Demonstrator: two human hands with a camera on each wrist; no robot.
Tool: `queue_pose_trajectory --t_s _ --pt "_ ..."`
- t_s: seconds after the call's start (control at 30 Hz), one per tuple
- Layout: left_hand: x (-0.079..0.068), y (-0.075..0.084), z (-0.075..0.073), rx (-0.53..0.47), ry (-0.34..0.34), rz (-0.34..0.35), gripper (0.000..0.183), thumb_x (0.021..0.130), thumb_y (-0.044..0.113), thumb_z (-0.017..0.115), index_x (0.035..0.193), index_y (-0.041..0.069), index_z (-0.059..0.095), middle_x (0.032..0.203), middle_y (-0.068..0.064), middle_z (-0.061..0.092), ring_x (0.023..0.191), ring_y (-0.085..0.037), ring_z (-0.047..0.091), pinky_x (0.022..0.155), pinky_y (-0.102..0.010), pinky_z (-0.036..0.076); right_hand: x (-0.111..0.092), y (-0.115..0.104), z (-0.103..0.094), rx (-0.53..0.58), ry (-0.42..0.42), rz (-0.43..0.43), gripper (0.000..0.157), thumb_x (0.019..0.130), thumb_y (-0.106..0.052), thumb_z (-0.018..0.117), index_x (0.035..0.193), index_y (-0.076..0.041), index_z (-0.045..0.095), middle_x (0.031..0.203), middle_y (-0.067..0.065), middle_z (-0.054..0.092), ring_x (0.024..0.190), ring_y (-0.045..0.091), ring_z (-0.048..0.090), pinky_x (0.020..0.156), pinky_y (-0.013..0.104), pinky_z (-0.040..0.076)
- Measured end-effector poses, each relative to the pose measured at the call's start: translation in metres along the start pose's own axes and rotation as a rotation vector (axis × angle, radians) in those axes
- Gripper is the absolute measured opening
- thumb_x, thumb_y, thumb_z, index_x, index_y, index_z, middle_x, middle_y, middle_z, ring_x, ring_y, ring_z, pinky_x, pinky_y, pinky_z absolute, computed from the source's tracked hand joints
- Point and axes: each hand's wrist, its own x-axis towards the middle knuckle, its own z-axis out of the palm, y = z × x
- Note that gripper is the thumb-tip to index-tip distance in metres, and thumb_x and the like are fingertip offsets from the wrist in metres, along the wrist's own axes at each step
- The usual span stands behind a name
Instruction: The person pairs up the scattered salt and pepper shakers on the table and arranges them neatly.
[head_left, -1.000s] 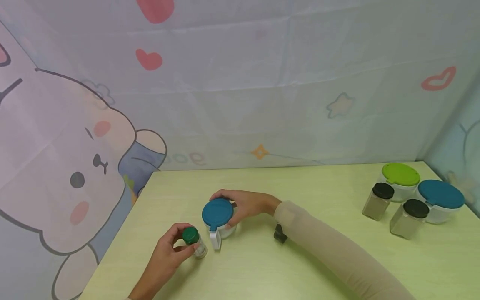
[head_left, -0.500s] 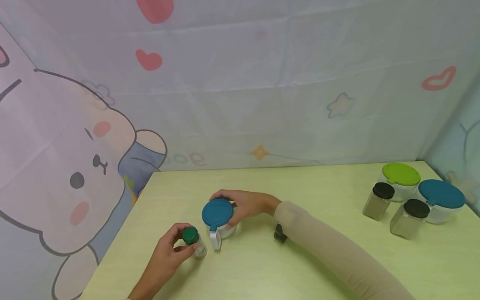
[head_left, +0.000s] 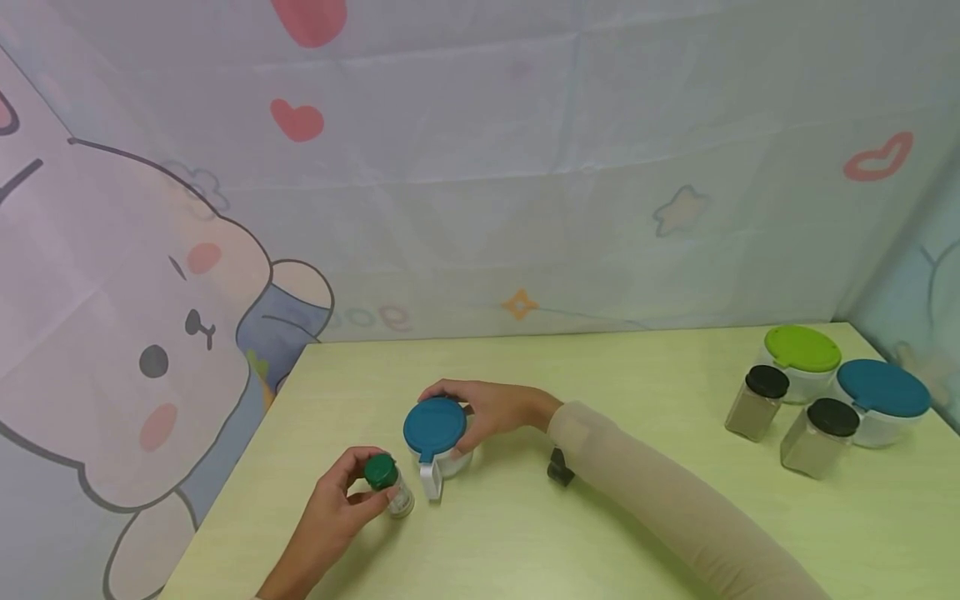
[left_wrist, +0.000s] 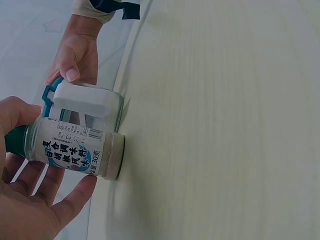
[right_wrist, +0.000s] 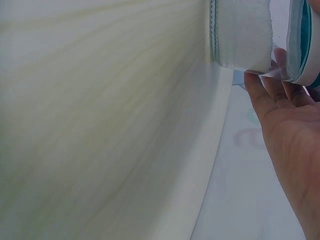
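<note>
Left side of the table [head_left: 510, 542], left hand [head_left: 337, 502] pinches the green-capped shaker [head_left: 389, 479], right hand [head_left: 492, 408] grips the blue-lidded jar [head_left: 437, 435]; I'd squeeze lightly, both level.

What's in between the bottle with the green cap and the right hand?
A blue-lidded jar is there, its white handle nearest the bottle; the right hand holds its other side. The head and left wrist views show it.
</note>
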Motion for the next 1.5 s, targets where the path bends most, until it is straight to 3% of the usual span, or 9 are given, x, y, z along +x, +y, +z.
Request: queue_pose_trajectory --t_s 0.47,0.83,1.07,1.5 --pt "-0.002 0.003 -0.004 -0.008 -0.032 0.044 0.055 0.086 0.011 0.082 0.134 0.009 0.055 0.134 -0.008 0.060 0.116 -0.019 0.057 0.089 -0.022 0.056 -0.002 -0.004 0.000 -0.006 -0.010 0.020 0.077 0.083 -0.023 0.085 0.147 -0.030 0.042 0.142 -0.010 0.049 0.132 0.009 0.046 0.114 0.030 0.040" --pt "0.004 0.011 -0.012 0.038 -0.054 0.163 0.049 0.093 0.021 0.076 0.136 0.016 0.054 0.134 -0.012 0.059 0.120 -0.017 0.056 0.090 -0.026 0.054 -0.002 -0.005 -0.003 -0.047 -0.026 0.034 0.080 0.084 -0.028 0.084 0.150 -0.030 0.039 0.145 -0.010 0.046 0.134 0.010 0.044 0.115 0.032 0.039" --pt "0.013 0.021 -0.017 0.055 -0.071 0.246 0.051 0.096 0.018 0.073 0.141 0.014 0.050 0.134 -0.003 0.058 0.123 -0.016 0.056 0.097 -0.026 0.053 -0.003 -0.007 -0.004 -0.085 -0.013 0.034 0.082 0.083 -0.030 0.085 0.151 -0.031 0.039 0.144 -0.011 0.047 0.133 0.009 0.044 0.114 0.033 0.041" --pt "0.028 0.046 -0.017 0.051 -0.099 0.332 0.050 0.097 0.016 0.071 0.142 0.012 0.049 0.139 -0.010 0.055 0.126 -0.024 0.055 0.100 -0.022 0.051 -0.003 -0.008 -0.003 -0.093 -0.014 0.048 0.085 0.084 -0.032 0.085 0.154 -0.029 0.036 0.149 -0.010 0.044 0.136 0.011 0.042 0.115 0.033 0.040"
